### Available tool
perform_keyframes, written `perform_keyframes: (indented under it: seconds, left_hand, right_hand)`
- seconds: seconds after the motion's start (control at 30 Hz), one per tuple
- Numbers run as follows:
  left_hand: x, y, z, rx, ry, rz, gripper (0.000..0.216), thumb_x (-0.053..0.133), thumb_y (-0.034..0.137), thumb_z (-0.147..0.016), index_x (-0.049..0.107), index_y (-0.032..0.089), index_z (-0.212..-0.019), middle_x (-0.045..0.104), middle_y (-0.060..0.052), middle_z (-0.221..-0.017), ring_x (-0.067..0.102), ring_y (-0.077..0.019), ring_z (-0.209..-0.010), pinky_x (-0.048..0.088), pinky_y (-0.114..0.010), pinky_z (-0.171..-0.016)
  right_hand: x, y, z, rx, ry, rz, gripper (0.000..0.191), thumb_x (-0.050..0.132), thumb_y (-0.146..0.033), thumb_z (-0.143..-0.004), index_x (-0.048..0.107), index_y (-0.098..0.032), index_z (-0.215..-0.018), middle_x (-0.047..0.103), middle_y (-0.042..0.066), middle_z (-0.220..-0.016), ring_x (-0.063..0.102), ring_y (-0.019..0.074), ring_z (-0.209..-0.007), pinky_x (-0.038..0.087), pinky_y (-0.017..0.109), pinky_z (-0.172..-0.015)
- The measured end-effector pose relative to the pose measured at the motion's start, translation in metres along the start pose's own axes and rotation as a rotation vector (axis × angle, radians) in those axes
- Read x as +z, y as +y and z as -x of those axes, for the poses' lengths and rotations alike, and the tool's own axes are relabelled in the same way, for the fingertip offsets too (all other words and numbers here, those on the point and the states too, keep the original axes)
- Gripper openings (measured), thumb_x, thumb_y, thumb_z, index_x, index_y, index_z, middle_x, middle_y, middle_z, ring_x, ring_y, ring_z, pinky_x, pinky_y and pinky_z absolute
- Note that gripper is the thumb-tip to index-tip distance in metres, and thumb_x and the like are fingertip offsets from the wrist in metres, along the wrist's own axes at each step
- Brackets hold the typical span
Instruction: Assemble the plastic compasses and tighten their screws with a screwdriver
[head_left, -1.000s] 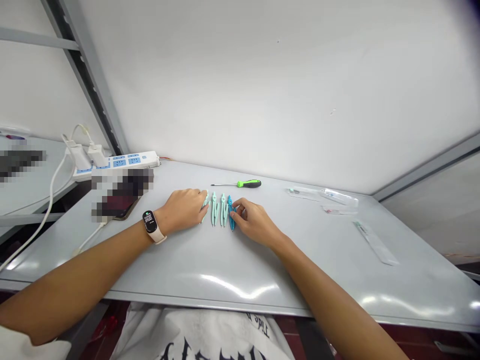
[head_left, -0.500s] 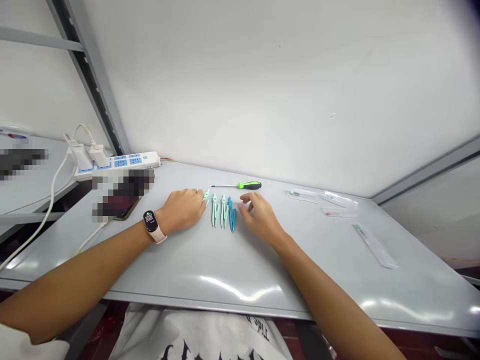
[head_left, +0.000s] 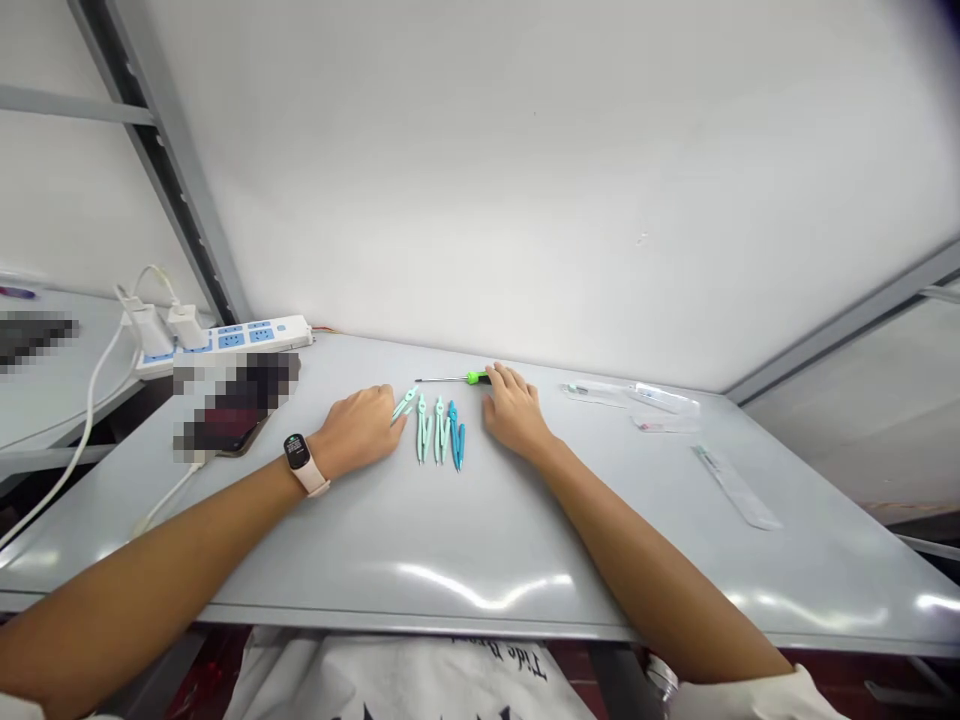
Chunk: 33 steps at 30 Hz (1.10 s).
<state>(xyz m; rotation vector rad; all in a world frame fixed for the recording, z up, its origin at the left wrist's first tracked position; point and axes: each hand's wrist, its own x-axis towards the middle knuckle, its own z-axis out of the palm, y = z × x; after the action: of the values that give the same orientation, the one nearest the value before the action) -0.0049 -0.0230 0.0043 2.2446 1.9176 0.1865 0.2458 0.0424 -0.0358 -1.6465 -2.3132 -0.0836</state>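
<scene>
A mint-green drawing compass (head_left: 406, 402) lies slanted at the fingers of my left hand (head_left: 358, 432), which is closed on it and hides its lower part. Beside it, two more mint compasses, a left one (head_left: 422, 430) and a right one (head_left: 441, 430), and a blue compass (head_left: 456, 436) form a row on the table, points toward me. Behind the row is a screwdriver (head_left: 474, 378) with a green and black handle. The fingers of my right hand (head_left: 516, 412) are over that handle and cover most of it.
Several clear plastic sleeves, one of them (head_left: 739, 490) nearer me, lie on the right of the grey table (head_left: 360, 560). At the back left sits a white power strip (head_left: 281, 333) with plugged-in chargers, and a blurred-out phone (head_left: 240, 405) with a cable. A white wall stands behind.
My right hand has moved back from beside the blue compass onto the screwdriver handle. The compass at my left hand now slants more. The whole view has shifted slightly.
</scene>
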Motion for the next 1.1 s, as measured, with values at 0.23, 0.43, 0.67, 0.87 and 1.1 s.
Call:
perform_keyframes:
  seconds: [0.23, 0.43, 0.67, 0.87, 1.1]
  left_hand:
    - [0.000, -0.003, 0.000, 0.017, -0.011, -0.046, 0.023, 0.037, 0.031, -0.099, 0.056, 0.018, -0.102, 0.073, -0.018, -0.105, 0.071, -0.0325, -0.095, 0.052, -0.041, -0.073]
    - [-0.003, -0.009, -0.004, 0.029, -0.003, 0.001, 0.023, 0.032, 0.027, -0.100, 0.053, 0.020, -0.105, 0.072, -0.017, -0.099, 0.071, -0.0328, -0.089, 0.051, -0.042, -0.070]
    - [-0.004, -0.021, -0.015, 0.007, -0.067, 0.533, 0.011, 0.033, 0.028, -0.101, 0.041, 0.025, -0.093, 0.077, -0.005, -0.085, 0.071, -0.0219, -0.073, 0.054, -0.039, -0.076]
    - [0.004, -0.022, -0.023, 0.000, -0.068, 0.942, 0.008, 0.040, 0.019, -0.099, 0.034, 0.025, -0.098, 0.078, -0.010, -0.101, 0.077, -0.0161, -0.085, 0.059, -0.033, -0.082]
    - [0.013, -0.016, -0.025, -0.024, 0.020, 1.219, 0.028, 0.046, 0.009, -0.093, 0.037, 0.024, -0.115, 0.073, -0.001, -0.083, 0.073, -0.0154, -0.068, 0.062, -0.038, -0.078]
  right_hand:
    - [-0.002, 0.019, -0.023, -0.080, -0.029, -0.014, 0.034, 0.048, -0.017, -0.102, 0.061, -0.018, -0.133, 0.060, 0.020, -0.141, 0.048, 0.0352, -0.137, 0.033, 0.052, -0.114]
    - [-0.008, 0.022, -0.025, 0.004, -0.078, -0.118, 0.012, 0.054, -0.020, -0.099, 0.064, -0.018, -0.105, 0.066, 0.017, -0.119, 0.059, 0.0318, -0.118, 0.042, 0.047, -0.103]
    - [-0.035, 0.002, 0.011, 0.130, -0.220, -0.476, 0.016, 0.042, -0.034, -0.102, 0.050, -0.024, -0.092, 0.071, 0.006, -0.089, 0.063, 0.0189, -0.070, 0.049, 0.031, -0.063]
    - [-0.041, -0.016, 0.037, 0.103, -0.245, -0.916, 0.025, 0.050, -0.051, -0.097, 0.046, -0.026, -0.093, 0.051, -0.004, -0.068, 0.045, 0.0151, -0.055, 0.036, 0.030, -0.054]
    - [-0.038, -0.019, 0.044, -0.001, -0.246, -0.911, 0.033, 0.052, -0.057, -0.097, 0.054, -0.024, -0.091, 0.048, -0.003, -0.068, 0.042, 0.0164, -0.063, 0.034, 0.033, -0.062]
